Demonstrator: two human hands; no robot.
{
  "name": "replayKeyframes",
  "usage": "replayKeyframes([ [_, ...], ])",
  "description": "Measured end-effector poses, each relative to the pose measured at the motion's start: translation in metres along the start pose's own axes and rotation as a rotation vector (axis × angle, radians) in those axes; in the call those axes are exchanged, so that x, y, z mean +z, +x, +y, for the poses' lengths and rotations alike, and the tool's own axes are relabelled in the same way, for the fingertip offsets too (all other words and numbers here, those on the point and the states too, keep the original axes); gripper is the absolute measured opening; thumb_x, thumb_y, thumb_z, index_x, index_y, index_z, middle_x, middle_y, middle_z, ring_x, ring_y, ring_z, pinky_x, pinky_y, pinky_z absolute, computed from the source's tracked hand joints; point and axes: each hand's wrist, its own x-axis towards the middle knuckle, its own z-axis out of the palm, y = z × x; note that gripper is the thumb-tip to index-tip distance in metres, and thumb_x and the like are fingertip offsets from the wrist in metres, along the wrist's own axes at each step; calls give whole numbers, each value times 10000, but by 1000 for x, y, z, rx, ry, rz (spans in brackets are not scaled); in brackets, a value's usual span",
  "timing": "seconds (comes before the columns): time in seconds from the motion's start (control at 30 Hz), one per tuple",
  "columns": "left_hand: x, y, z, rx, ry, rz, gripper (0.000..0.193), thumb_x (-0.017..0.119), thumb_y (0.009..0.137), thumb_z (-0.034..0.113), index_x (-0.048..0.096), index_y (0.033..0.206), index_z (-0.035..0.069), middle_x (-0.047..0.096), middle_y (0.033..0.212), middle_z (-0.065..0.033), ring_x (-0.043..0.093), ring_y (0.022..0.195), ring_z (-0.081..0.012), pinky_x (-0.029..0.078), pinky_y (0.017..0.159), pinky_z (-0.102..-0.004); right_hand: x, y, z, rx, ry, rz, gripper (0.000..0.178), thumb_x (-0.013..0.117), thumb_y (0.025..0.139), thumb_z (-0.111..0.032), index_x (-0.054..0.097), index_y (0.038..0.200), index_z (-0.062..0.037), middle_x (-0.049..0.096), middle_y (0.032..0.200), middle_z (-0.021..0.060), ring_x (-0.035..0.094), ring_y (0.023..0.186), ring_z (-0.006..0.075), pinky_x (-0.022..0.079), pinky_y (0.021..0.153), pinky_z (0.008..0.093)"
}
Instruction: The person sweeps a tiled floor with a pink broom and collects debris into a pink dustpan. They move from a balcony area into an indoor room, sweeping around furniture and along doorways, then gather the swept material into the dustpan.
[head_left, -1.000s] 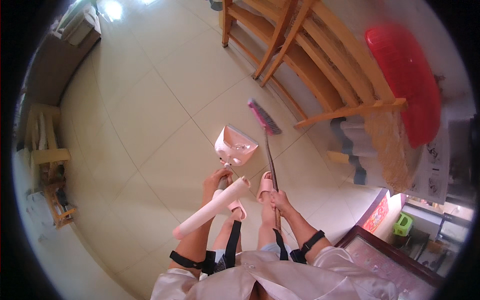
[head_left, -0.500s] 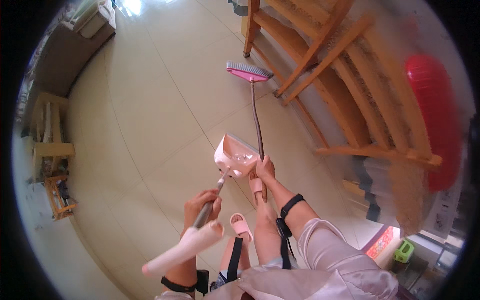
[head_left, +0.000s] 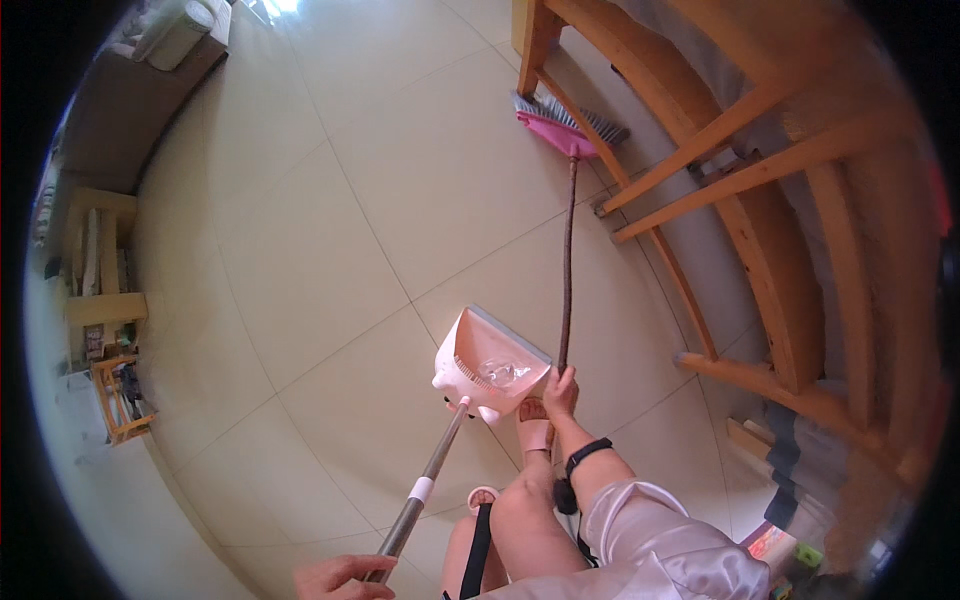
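My right hand [head_left: 563,392] is closed around the dark, stick-like handle of a broom [head_left: 569,250]. The broom's pink head with grey bristles lies far out at the wooden frame, partly behind its low rail. At the lower edge my left hand [head_left: 345,578] grips the metal handle of a pink dustpan [head_left: 450,362]; that hand is partly cut off by the picture's edge. Low over or on the tiles, the dustpan faces up and to the right. Inside it lies crumpled clear plastic [head_left: 503,374]. My slippered foot [head_left: 536,425] is just beside the pan.
Pale floor tiles [head_left: 290,240] spread across the middle. Along the right stands a large slatted wooden frame [head_left: 745,215] with legs and low rails. A dark cabinet [head_left: 120,120] and a small wooden rack [head_left: 110,308] line the left side.
The broom head has moved right and farther out, to under the frame's rail. My left hand has drawn back toward the lower edge along with the handle. The view has shifted.
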Motion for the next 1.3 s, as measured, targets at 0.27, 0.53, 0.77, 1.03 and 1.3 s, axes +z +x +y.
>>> replayKeyframes([
  [0.27,-4,14,20,-193,-43,-49,83,481,659,10,544,630,-35,585,798,-199,584,642,-247,460,585,-294,-41,-14,2,9,18,11,259,414,832,-283,391,854,-26,534,668,229,508,643,421,367,552,490],
  [0.53,-7,5,28,-549,-123,-71,77,483,689,-1,547,659,-30,579,858,-189,584,712,-258,458,624,-298,-22,76,-79,86,45,101,280,404,837,-294,377,864,-16,541,750,239,516,715,421,386,591,489],
  [0.77,1,1,2,28,4,-21,51,506,665,22,531,630,-6,595,755,-145,554,554,-186,431,511,-253,-70,68,-128,234,-120,-122,303,400,835,-284,375,906,10,552,816,243,537,784,403,420,669,478],
  [1.03,-4,-10,-3,30,40,-64,68,511,731,56,542,754,0,567,703,-122,522,571,-168,418,544,-248,-158,-81,-134,227,-231,-414,365,405,826,-311,393,980,20,544,910,263,524,880,401,402,759,472],
  [1.3,-9,-40,-22,218,9,70,293,610,728,263,544,959,96,592,784,-101,576,714,-244,453,643,-313,-286,-194,-131,513,386,-839,280,427,819,-319,452,695,-69,476,538,54,496,441,169,408,393,323],
])
